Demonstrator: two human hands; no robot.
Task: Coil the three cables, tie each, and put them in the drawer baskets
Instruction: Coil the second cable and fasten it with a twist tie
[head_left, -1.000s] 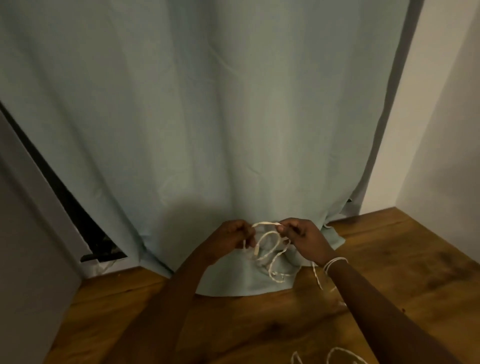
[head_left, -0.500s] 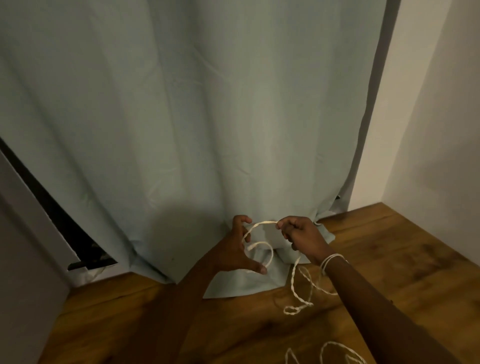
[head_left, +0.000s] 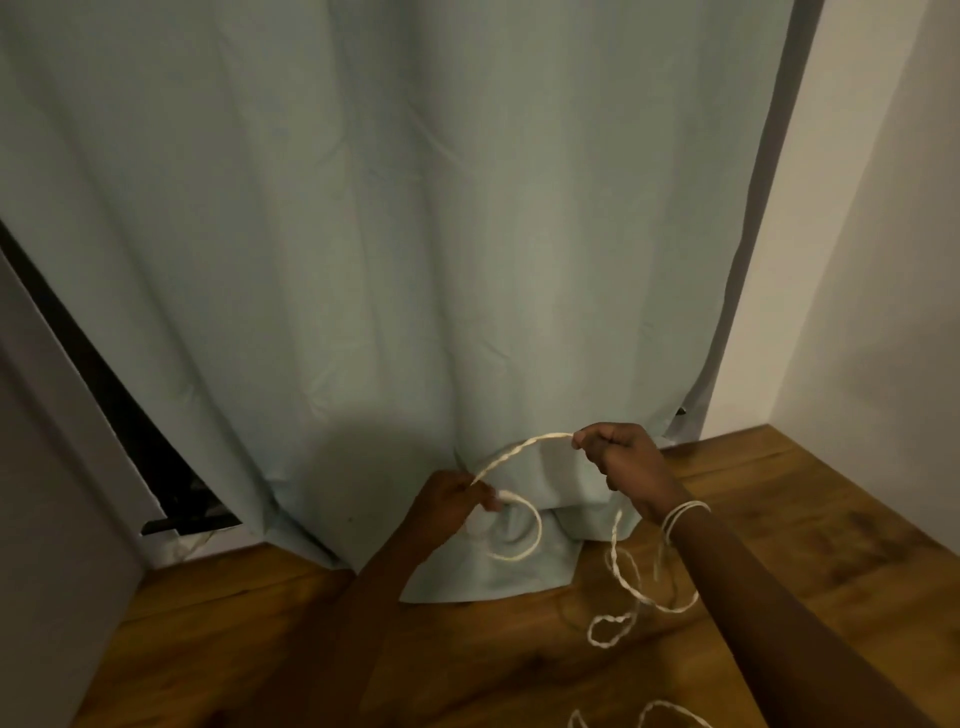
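A thin, pale cream, twisted cable (head_left: 522, 449) runs in a shallow arch between the two hands, which are held above a brown wooden floor (head_left: 810, 499) in front of a hanging pale blue-green fabric curtain (head_left: 415, 234). The left hand (head_left: 449, 506) has its fingers curled and pinches the cable at the lower end of the arch; just beside those fingers, on their right and slightly below, a single finished loop (head_left: 524, 540) of the same cable hangs from the pinch. The right hand (head_left: 618, 457) sits higher and farther right, its fingers closed in a loose fist round the cable at the upper end of the arch.

The span between the two grips lies along a line rising from the left fingers up and rightward to the right fingers, and that is the piece the next turn depends on. Beyond the right fist the cable drops past the wrist, where a few pale strands (head_left: 683, 512) circle the forearm, and trails onto the floor below in loose, uncoiled bends (head_left: 631, 597).

My reading is that coiling is in an early stage: one loop is gathered, much slack is left. The right hand is nearer to the free length, so it probably brings the arch down and leftward to the left fingers, which hold the coil. Another pale cable (head_left: 660, 714) shows at the bottom edge, well apart from both hands. No drawer baskets are visible.
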